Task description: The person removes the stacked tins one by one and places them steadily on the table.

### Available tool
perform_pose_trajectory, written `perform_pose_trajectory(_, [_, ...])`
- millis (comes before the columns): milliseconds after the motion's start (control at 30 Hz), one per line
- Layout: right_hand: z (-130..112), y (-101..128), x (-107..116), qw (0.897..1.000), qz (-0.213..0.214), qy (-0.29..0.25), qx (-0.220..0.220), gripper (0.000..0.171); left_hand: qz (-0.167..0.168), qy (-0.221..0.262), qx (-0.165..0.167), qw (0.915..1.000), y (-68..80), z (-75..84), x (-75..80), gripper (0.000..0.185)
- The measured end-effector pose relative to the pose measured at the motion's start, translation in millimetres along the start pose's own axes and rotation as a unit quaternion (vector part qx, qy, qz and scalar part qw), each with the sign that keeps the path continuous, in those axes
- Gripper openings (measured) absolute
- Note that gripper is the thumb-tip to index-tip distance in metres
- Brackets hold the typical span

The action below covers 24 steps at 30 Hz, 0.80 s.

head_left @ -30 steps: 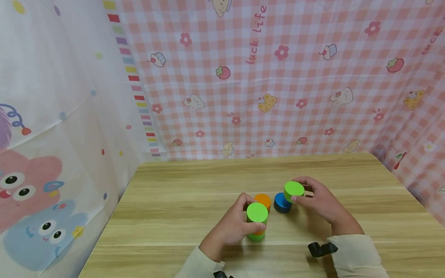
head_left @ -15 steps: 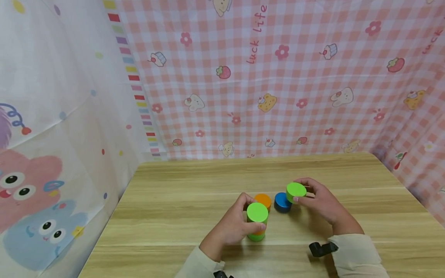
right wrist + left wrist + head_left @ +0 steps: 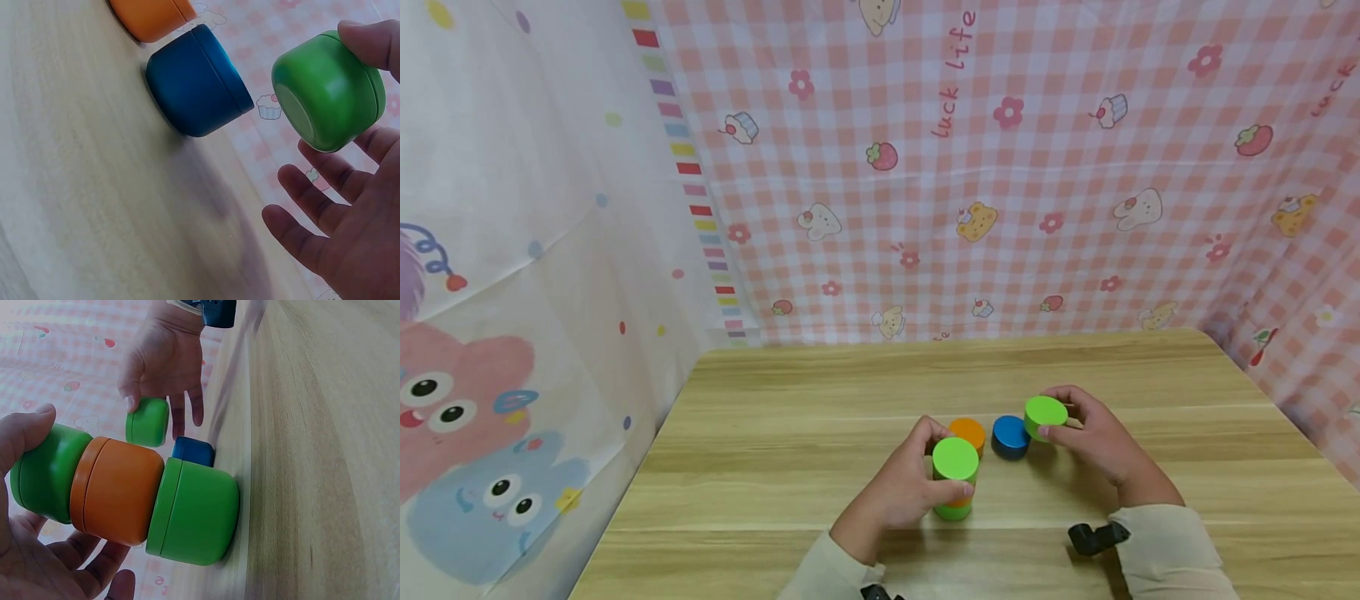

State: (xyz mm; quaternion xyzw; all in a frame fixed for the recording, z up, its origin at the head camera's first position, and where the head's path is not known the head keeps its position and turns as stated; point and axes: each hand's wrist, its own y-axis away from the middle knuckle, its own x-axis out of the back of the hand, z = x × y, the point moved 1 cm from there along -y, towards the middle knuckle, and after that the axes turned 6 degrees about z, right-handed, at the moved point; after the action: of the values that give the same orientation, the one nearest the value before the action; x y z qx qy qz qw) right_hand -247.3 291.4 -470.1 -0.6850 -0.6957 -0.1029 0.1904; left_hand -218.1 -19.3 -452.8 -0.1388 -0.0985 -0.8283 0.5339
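Three small round lidded tins stand stacked: a top green tin (image 3: 956,458), an orange tin (image 3: 119,490) in the middle and a lower green tin (image 3: 197,512) on the table. My left hand (image 3: 904,487) grips the top one between thumb and fingers. Another green tin (image 3: 1045,417) is pinched in my right hand (image 3: 1097,442), held up off the table. Just left of it and lower, a blue tin (image 3: 1011,438) rests on the wood. Behind the stack sits a second orange tin (image 3: 967,435), partly hidden by it.
The wood-grain table (image 3: 775,458) reaches back to a pink checked curtain (image 3: 925,208). A white cartoon-print curtain (image 3: 550,292) hangs on the left. Black wrist devices, one of them a small black camera (image 3: 1096,539), sit at both cuffs.
My right hand has moved a little to the right with its green tin, from partly over the blue tin to beside it. My left hand and the stack have stayed put.
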Motion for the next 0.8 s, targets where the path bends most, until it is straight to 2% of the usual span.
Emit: perform_pose_trajectory(800, [11.6,0.8,8.8,1.0,0.019,0.003,-0.015,0.05,-0.003,-0.002,-0.004,1.0,0.0,-0.1,0.3,0.051])
